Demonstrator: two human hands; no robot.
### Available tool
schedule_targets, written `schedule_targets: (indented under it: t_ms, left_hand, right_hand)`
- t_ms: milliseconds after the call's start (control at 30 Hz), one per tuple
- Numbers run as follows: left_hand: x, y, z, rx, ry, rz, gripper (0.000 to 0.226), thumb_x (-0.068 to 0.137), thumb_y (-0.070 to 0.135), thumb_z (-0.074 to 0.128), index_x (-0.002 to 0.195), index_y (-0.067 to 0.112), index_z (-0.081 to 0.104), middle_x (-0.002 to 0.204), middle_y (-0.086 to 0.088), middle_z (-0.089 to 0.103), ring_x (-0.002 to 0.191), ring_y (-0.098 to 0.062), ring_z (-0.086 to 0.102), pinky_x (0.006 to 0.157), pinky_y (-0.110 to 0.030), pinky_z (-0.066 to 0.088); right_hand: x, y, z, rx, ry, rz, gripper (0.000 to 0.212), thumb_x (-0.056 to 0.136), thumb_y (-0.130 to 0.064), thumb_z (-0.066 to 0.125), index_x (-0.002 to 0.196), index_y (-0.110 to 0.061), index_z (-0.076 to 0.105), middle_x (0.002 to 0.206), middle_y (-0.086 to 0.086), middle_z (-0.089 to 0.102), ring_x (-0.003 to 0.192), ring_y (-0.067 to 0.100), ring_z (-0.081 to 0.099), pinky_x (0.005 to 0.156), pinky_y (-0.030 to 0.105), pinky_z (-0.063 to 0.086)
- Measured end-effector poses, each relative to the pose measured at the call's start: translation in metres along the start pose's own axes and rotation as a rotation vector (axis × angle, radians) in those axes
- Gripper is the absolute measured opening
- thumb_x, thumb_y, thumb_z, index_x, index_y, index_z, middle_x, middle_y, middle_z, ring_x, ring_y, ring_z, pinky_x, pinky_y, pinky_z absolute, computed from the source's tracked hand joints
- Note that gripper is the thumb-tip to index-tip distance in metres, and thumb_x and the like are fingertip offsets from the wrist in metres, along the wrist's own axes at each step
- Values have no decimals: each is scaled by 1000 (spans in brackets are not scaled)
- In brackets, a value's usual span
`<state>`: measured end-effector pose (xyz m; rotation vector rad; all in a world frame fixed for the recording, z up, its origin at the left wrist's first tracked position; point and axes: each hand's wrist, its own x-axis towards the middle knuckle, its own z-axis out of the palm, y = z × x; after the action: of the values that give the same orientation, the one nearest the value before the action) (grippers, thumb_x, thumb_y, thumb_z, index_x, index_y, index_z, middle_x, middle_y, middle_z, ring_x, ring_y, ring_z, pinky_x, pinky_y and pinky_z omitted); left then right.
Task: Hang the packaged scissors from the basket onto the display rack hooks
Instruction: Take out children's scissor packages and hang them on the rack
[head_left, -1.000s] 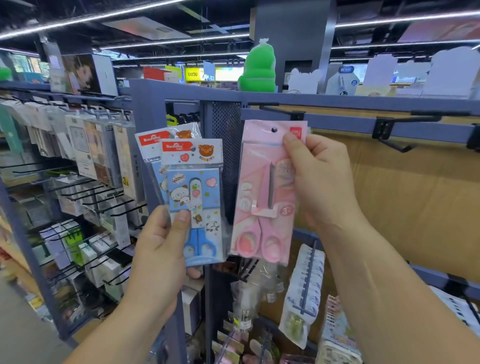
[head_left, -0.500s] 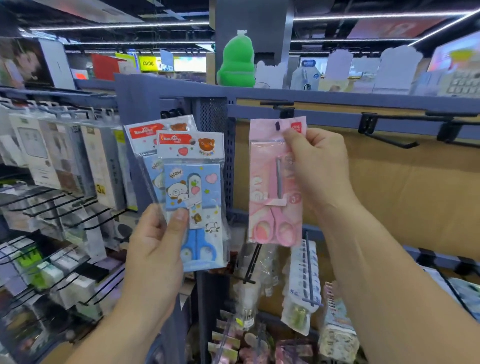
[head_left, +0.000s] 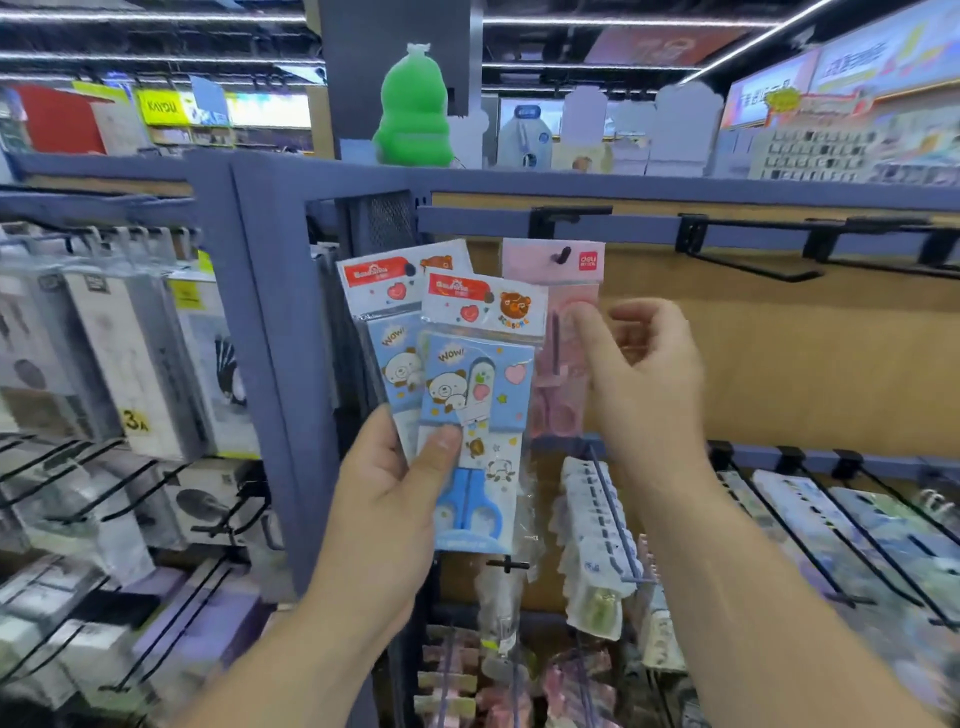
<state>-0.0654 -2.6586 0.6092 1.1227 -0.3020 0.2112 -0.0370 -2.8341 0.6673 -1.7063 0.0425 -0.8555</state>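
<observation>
A pink pack of scissors (head_left: 558, 291) hangs by its top hole on a black hook (head_left: 562, 255) under the blue rail. My right hand (head_left: 641, 374) is just in front of it, fingers loosely curled and holding nothing. My left hand (head_left: 387, 499) grips two blue packs of scissors (head_left: 475, 374), fanned one behind the other, thumb pressed on the front pack. These blue packs partly cover the pink pack's left side.
More black hooks (head_left: 753, 260) jut from the blue rail (head_left: 675, 228) to the right. A lower row of hooks carries packaged goods (head_left: 597, 530). A blue post (head_left: 270, 364) divides off the left rack of hanging packs (head_left: 130, 353). A green toy (head_left: 413, 119) stands on top.
The pink pack went onto the hook and my right hand let go of it, drawing back a little. My left hand rose with the blue packs toward the rail.
</observation>
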Motion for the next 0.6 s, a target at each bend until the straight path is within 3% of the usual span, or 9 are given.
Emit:
schedule_targets:
  t_ms: [67, 100, 200, 267, 367, 433, 533, 600]
  left_hand:
    - [4, -2, 3, 3, -23, -19, 34, 90, 17, 63, 124, 16, 66, 117, -3, 80, 106, -24, 77, 79, -35, 65]
    - [6, -4, 4, 14, -38, -26, 33, 90, 15, 64, 123, 17, 66, 115, -3, 80, 104, -25, 78, 79, -37, 65]
    - [5, -5, 9, 31, -99, -49, 39, 83, 16, 70, 122, 19, 67, 113, -3, 81, 102, -26, 79, 75, -37, 65]
    - [4, -3, 11, -5, -120, -68, 40, 85, 22, 67, 125, 19, 64, 115, -1, 80, 103, -23, 78, 74, -33, 64]
    - [8, 0, 11, -17, -120, -83, 30, 101, 23, 54, 130, 19, 60, 121, 1, 78, 109, -19, 76, 78, -32, 64]
    - [13, -1, 9, 39, -113, -82, 26, 107, 16, 51, 130, 19, 61, 122, -1, 78, 110, -21, 76, 82, -36, 65]
    - [23, 2, 4, 99, -92, -104, 23, 106, 5, 51, 120, 16, 66, 114, -3, 80, 103, -22, 78, 76, -37, 65]
    - [29, 4, -2, 164, -67, -125, 22, 105, 0, 53, 112, 15, 68, 109, -6, 81, 95, -23, 79, 72, -39, 66]
  right_hand:
    - [-27, -8, 5, 183, -188, 102, 43, 85, -58, 69, 108, -22, 68, 100, -2, 76, 89, 9, 73, 71, 28, 60]
    - [-36, -9, 8, 248, -247, 129, 43, 84, -55, 69, 109, -20, 70, 100, -1, 78, 92, 13, 76, 72, 30, 62]
    - [-44, -6, 9, 403, -242, 130, 20, 93, -20, 74, 111, -12, 72, 99, -3, 81, 89, 13, 78, 70, 26, 62]
    - [-43, -2, 6, 400, -234, 126, 18, 94, -12, 73, 112, -10, 71, 97, -3, 81, 86, 13, 77, 69, 25, 60]
    - [-41, 5, 2, 333, -283, 139, 17, 97, -15, 70, 113, -9, 69, 93, 6, 78, 89, 22, 77, 73, 37, 64]
    - [-40, 9, 0, 315, -298, 161, 15, 101, -19, 66, 113, -12, 70, 101, 11, 78, 97, 29, 77, 83, 47, 65]
    - [-31, 8, -7, 263, -269, 139, 17, 105, -27, 60, 105, -15, 72, 103, 10, 79, 95, 25, 77, 82, 44, 62]
    - [-22, 1, -14, 210, -251, 119, 38, 107, -36, 57, 97, -2, 69, 96, 30, 72, 80, 27, 72, 71, 40, 56]
